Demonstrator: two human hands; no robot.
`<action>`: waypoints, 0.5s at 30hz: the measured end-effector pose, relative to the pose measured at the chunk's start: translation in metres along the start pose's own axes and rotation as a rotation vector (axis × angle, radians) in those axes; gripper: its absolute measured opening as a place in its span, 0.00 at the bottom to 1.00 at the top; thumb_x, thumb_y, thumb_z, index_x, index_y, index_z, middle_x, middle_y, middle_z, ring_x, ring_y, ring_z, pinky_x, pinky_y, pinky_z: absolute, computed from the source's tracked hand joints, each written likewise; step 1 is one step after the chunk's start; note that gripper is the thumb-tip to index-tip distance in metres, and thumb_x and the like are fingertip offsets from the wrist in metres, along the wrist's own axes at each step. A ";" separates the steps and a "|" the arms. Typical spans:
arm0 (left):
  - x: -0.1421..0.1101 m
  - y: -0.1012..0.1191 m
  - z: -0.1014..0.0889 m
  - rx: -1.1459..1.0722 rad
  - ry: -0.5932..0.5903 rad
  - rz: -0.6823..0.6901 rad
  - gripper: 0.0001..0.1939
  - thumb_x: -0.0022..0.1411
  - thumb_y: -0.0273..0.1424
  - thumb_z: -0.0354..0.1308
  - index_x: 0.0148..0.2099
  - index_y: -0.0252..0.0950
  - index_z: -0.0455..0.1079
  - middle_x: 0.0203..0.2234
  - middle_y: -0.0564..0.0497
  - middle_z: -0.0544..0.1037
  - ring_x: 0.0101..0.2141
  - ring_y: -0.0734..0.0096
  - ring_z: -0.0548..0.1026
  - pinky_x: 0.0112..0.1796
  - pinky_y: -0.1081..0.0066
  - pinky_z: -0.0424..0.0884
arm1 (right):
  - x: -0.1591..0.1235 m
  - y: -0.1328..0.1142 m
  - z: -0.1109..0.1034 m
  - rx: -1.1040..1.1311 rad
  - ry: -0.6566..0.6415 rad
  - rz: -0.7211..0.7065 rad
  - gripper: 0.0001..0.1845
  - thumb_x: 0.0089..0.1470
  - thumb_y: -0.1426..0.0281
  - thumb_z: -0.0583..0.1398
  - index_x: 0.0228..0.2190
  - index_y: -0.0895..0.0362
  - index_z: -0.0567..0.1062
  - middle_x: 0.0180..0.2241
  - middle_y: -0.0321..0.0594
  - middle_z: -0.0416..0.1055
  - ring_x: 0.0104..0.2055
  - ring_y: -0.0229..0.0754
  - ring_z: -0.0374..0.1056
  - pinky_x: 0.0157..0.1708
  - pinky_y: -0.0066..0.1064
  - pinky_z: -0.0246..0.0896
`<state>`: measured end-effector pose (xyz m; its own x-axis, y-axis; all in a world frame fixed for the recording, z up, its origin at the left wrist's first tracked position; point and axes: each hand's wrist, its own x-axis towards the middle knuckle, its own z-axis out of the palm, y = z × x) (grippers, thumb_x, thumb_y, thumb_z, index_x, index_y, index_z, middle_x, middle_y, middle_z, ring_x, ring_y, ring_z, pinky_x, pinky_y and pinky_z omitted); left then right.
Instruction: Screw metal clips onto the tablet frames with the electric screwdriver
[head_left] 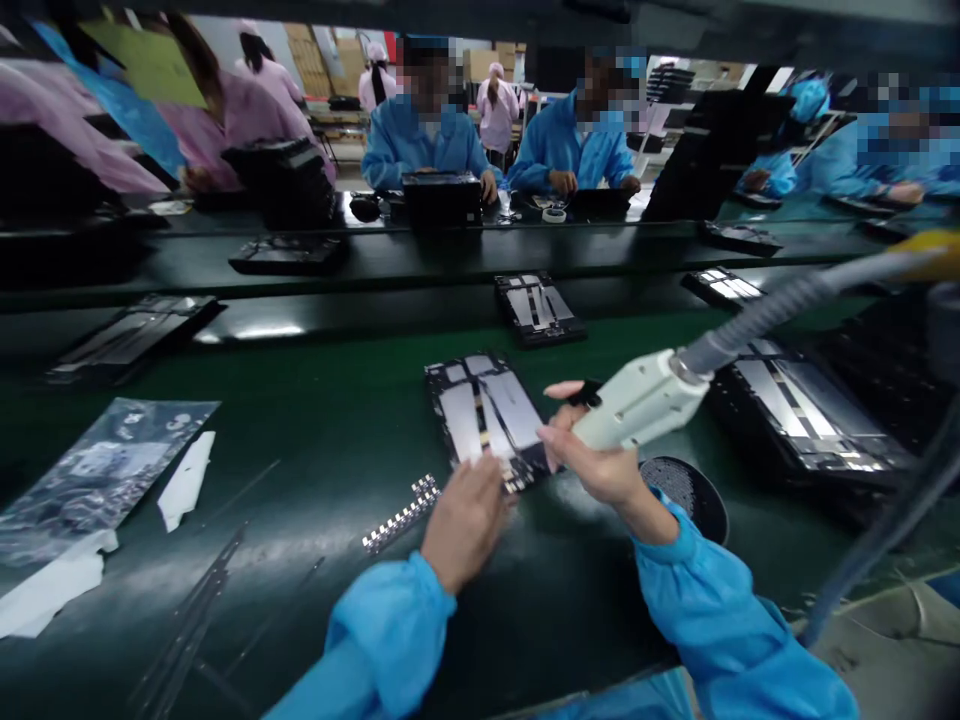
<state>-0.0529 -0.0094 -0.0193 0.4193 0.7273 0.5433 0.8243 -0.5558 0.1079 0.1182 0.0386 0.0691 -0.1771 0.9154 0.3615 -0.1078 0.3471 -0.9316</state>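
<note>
An opened tablet (491, 400), with silvery battery plates in a black frame, lies on the green table in front of me. My left hand (466, 518) is closed at its near edge, fingers bunched and pressed on the device; whatever may be under the fingertips is hidden. My right hand (600, 462) is wrapped round a pale electric screwdriver (637, 400), beside the tablet's right edge. The tool's tip is hidden by my fingers. A strip of small shiny parts (401, 515) lies left of my left hand. Behind my right wrist stands a round black dish (686, 495) of tiny pieces.
A ribbed grey hose (795, 300) runs from the tool to the upper right. Stacked tablets (806, 410) stand at right; another tablet (540, 308) lies beyond mine. A clear plastic bag (112, 470) and white scraps (186, 480) lie left. Co-workers (427, 140) sit across the line.
</note>
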 end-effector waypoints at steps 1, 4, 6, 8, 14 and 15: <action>0.013 -0.026 -0.003 0.024 -0.035 -0.055 0.15 0.66 0.32 0.51 0.51 0.30 0.70 0.46 0.39 0.78 0.48 0.56 0.76 0.52 0.57 0.71 | -0.008 0.001 -0.005 0.013 -0.019 0.017 0.18 0.53 0.69 0.63 0.44 0.53 0.64 0.16 0.24 0.64 0.15 0.34 0.63 0.19 0.28 0.62; 0.053 -0.091 -0.017 0.161 -0.119 -0.353 0.15 0.66 0.29 0.48 0.49 0.30 0.72 0.48 0.37 0.77 0.49 0.53 0.75 0.54 0.55 0.67 | -0.028 0.009 -0.012 0.038 -0.045 0.080 0.19 0.53 0.70 0.63 0.45 0.54 0.64 0.16 0.24 0.63 0.15 0.33 0.62 0.18 0.27 0.61; 0.074 -0.111 -0.024 0.234 -0.127 -0.444 0.17 0.65 0.25 0.45 0.50 0.27 0.71 0.51 0.34 0.74 0.53 0.50 0.72 0.56 0.50 0.63 | -0.036 0.016 -0.012 0.065 -0.054 0.125 0.20 0.52 0.69 0.63 0.46 0.55 0.64 0.16 0.24 0.63 0.15 0.33 0.62 0.18 0.27 0.61; 0.088 -0.111 -0.024 0.261 -0.174 -0.418 0.19 0.64 0.22 0.44 0.52 0.26 0.70 0.54 0.33 0.72 0.57 0.49 0.68 0.58 0.47 0.59 | -0.040 0.022 -0.010 0.103 -0.091 0.161 0.24 0.50 0.68 0.65 0.47 0.55 0.63 0.17 0.25 0.63 0.16 0.33 0.61 0.19 0.27 0.60; 0.122 -0.063 0.017 0.236 -0.359 -0.211 0.22 0.58 0.20 0.50 0.55 0.32 0.68 0.56 0.39 0.71 0.59 0.54 0.65 0.61 0.49 0.54 | -0.047 0.024 -0.013 0.345 -0.200 0.162 0.25 0.51 0.58 0.62 0.48 0.55 0.66 0.26 0.35 0.67 0.24 0.37 0.64 0.26 0.32 0.63; 0.131 -0.058 0.027 0.230 -0.379 -0.184 0.23 0.58 0.19 0.50 0.56 0.32 0.68 0.57 0.39 0.71 0.60 0.55 0.65 0.62 0.49 0.54 | -0.046 0.022 -0.015 0.341 -0.196 0.152 0.20 0.51 0.58 0.61 0.43 0.55 0.69 0.26 0.37 0.68 0.26 0.38 0.65 0.29 0.33 0.64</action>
<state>-0.0350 0.1291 0.0230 0.3326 0.9244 0.1865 0.9426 -0.3319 -0.0362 0.1384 0.0068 0.0317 -0.3955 0.8832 0.2520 -0.3781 0.0935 -0.9210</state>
